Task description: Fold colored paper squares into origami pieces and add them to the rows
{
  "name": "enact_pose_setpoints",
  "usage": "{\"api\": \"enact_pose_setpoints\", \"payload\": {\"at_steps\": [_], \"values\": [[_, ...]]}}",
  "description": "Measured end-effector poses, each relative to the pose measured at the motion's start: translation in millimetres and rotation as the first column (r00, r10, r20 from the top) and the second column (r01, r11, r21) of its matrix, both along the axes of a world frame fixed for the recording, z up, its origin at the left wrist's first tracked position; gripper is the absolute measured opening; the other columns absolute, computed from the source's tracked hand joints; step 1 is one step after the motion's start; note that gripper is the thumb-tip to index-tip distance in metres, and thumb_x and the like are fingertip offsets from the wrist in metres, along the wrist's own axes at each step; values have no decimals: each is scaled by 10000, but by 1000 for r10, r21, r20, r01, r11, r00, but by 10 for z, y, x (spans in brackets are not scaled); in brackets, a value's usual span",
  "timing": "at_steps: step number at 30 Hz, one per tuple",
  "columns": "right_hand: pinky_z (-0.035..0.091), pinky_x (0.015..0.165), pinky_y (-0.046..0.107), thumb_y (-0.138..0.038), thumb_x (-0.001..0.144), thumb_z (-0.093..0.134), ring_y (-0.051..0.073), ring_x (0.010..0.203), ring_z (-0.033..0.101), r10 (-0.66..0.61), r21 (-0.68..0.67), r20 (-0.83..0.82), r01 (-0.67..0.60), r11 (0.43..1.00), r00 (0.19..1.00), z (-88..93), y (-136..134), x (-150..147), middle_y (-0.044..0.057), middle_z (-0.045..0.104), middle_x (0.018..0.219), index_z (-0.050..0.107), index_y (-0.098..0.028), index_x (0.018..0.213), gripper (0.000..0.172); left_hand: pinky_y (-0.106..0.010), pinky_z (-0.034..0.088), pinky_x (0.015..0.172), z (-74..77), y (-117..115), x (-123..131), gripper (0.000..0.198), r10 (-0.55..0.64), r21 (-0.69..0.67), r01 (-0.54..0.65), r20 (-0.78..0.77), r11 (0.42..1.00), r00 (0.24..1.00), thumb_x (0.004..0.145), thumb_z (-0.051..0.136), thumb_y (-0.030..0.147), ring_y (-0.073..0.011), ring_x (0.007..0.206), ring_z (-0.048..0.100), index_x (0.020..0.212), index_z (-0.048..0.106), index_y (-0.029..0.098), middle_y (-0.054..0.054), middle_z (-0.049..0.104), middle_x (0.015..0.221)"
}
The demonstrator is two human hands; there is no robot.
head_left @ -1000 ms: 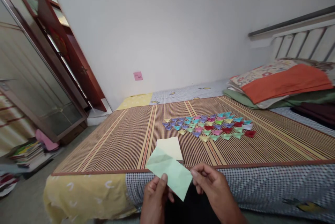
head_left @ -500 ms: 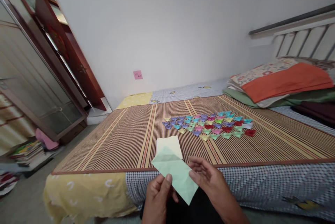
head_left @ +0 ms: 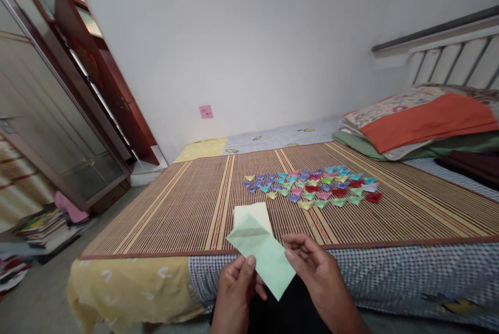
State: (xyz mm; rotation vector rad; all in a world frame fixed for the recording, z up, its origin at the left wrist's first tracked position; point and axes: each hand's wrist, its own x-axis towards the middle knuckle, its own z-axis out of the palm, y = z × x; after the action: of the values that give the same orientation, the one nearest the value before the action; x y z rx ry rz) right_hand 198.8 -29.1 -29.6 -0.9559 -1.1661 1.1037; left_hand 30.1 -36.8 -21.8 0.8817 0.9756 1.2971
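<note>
My left hand (head_left: 239, 279) pinches a light green sheet of origami paper (head_left: 268, 261) at its lower left edge, thumb on top. The sheet is creased, with a pointed flap standing up at its far end. My right hand (head_left: 314, 266) has its thumb on the sheet's right edge, fingers curled beside and behind it. Just beyond lies a stack of pale cream paper (head_left: 251, 213), partly covered by the green sheet. Farther right, rows of small folded paper pieces (head_left: 312, 189) in many colours rest on the striped mat (head_left: 175, 209).
The mat lies on a bed with a checked and yellow cover (head_left: 144, 287). Folded bedding with an orange piece (head_left: 429, 120) is piled at the back right. A pink note (head_left: 206, 112) sticks to the wall. Books (head_left: 42, 227) are stacked on the floor at left.
The green sheet has tilted slightly in my hands, and its far flap now stands out more sharply along the crease. Both hands have barely moved.
</note>
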Motion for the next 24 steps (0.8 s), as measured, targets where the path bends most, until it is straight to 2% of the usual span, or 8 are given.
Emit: {"api": "enact_pose_setpoints", "payload": {"at_steps": [2, 4, 7, 11, 13, 16, 20, 24], "values": [[569, 914, 379, -243, 894, 615, 271, 1066, 699, -36, 141, 149, 15, 990, 988, 13, -29, 44, 109, 726, 1134, 708, -236, 1129, 253, -195, 432, 479, 5, 14, -12, 428, 50, -37, -48, 48, 998, 998, 713, 859, 519, -90, 483, 482, 665, 704, 123, -2, 597, 549], [484, 1069, 425, -111, 829, 577, 287, 1267, 603, -49, 266, 321, -40, 963, 946, 13, -53, 71, 102, 621, 1373, 726, -280, 1167, 406, -186, 429, 469, 14, 27, -26, 404, 61, -65, -54, 99, 996, 993, 687, 888, 485, -82, 488, 474, 698, 720, 118, 8, 594, 561], [438, 1120, 423, -58, 802, 568, 282, 1351, 533, -63, 331, 464, -107, 937, 884, -14, -65, 53, 66, 490, 1522, 753, -319, 1144, 468, -183, 431, 461, 28, 31, -26, 384, 32, -75, -21, 155, 997, 987, 680, 901, 454, -76, 488, 472, 767, 761, 107, 6, 610, 584], [486, 1044, 353, -194, 907, 606, 269, 1254, 608, -108, 319, 399, -28, 947, 910, -48, -50, -30, 92, 607, 1367, 765, -262, 913, 173, -200, 478, 504, 39, 3, 2, 346, 22, -57, -11, 196, 998, 980, 701, 897, 422, -112, 550, 593, 839, 798, 120, -44, 715, 676], [495, 1006, 330, -282, 947, 608, 267, 1198, 639, -121, 271, 354, 22, 962, 927, -50, -47, -72, 100, 653, 1278, 736, -240, 823, 183, -227, 522, 554, 43, -16, 19, 348, 35, -54, -24, 207, 998, 978, 716, 888, 420, -171, 671, 687, 898, 811, 134, -90, 778, 814], [524, 911, 310, -357, 962, 615, 264, 1081, 682, -100, 196, 265, 48, 979, 959, -46, -49, -129, 102, 705, 1157, 693, -221, 802, 224, -258, 557, 587, 38, -29, 53, 355, 54, -31, -49, 201, 998, 978, 710, 892, 423, -226, 770, 729, 912, 820, 140, -123, 801, 934], [545, 775, 289, -381, 960, 619, 236, 867, 707, -33, 146, 167, 8, 989, 985, -66, -55, -192, 77, 740, 935, 643, -208, 811, 229, -227, 538, 543, 16, -14, 104, 381, 58, 5, -59, 149, 998, 987, 648, 935, 404, -192, 671, 705, 886, 831, 125, -116, 801, 820], [544, 683, 276, -386, 903, 679, 214, 745, 688, -86, 104, 96, 76, 992, 992, -124, -37, -210, 39, 695, 781, 603, -210, 813, 212, -197, 518, 531, 27, -1, 117, 356, 92, -11, -91, 144, 996, 985, 650, 929, 420, -152, 601, 663, 793, 819, 113, -98, 775, 693]]}}
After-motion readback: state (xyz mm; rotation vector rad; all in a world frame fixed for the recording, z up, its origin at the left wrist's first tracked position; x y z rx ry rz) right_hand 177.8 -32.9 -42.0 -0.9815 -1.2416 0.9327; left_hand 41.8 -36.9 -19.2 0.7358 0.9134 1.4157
